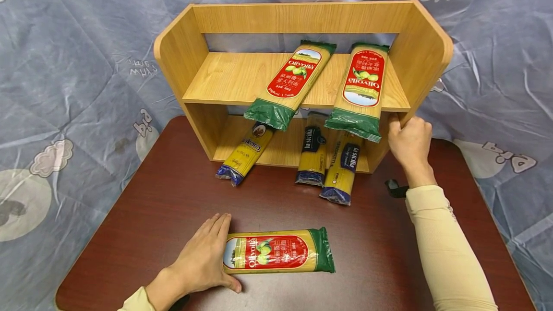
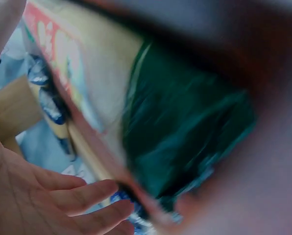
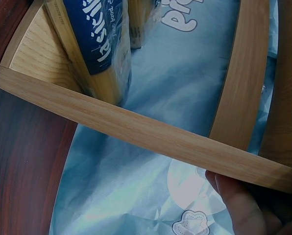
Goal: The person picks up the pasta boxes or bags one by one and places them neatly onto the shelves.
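My left hand (image 1: 200,256) is at the left end of a spaghetti pack (image 1: 276,252) lying flat on the table, its fingers straight and the thumb spread. The hand hides that end in the head view; the left wrist view shows the pack's green end (image 2: 180,122) near the palm. With curled fingers, my right hand (image 1: 409,143) grips the right side panel of the wooden shelf (image 1: 302,17). In the right wrist view the fingers (image 3: 239,203) are at the panel's edge.
Two green-ended spaghetti packs (image 1: 294,78) (image 1: 364,83) lie on the upper shelf, jutting over its front edge. Below stick out a blue-ended pack (image 1: 246,152) and two la Sicilia packs (image 1: 312,152) (image 1: 343,169). A black strap (image 1: 395,189) lies by the right forearm. Patterned cloth (image 1: 86,85) hangs behind.
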Demonstrator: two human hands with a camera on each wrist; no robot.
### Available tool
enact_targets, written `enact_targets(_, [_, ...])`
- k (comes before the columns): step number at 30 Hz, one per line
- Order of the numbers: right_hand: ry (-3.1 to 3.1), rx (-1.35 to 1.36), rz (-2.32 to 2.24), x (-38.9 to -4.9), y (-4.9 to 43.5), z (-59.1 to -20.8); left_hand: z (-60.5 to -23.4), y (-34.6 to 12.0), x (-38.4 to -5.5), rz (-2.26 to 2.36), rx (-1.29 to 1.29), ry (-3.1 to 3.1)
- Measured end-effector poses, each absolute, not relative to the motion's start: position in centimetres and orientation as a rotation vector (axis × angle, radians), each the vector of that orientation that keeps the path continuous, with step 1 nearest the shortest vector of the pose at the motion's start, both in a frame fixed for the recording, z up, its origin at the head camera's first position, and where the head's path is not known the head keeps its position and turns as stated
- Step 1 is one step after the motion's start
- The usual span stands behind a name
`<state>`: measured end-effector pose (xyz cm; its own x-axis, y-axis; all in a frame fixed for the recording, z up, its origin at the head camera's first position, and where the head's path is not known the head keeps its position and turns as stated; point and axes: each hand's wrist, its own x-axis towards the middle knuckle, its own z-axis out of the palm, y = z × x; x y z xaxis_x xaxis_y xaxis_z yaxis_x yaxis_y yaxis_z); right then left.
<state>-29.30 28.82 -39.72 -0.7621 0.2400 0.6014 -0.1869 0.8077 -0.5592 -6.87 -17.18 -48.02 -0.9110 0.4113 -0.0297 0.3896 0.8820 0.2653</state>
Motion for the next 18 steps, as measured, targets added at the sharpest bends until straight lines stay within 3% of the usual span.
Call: enact_targets(18, [-2.321, -0.073, 0.799, -29.5, 28.7, -39.6, -52.9, -18.1, -6.7, 0.411, 0.627, 3.063])
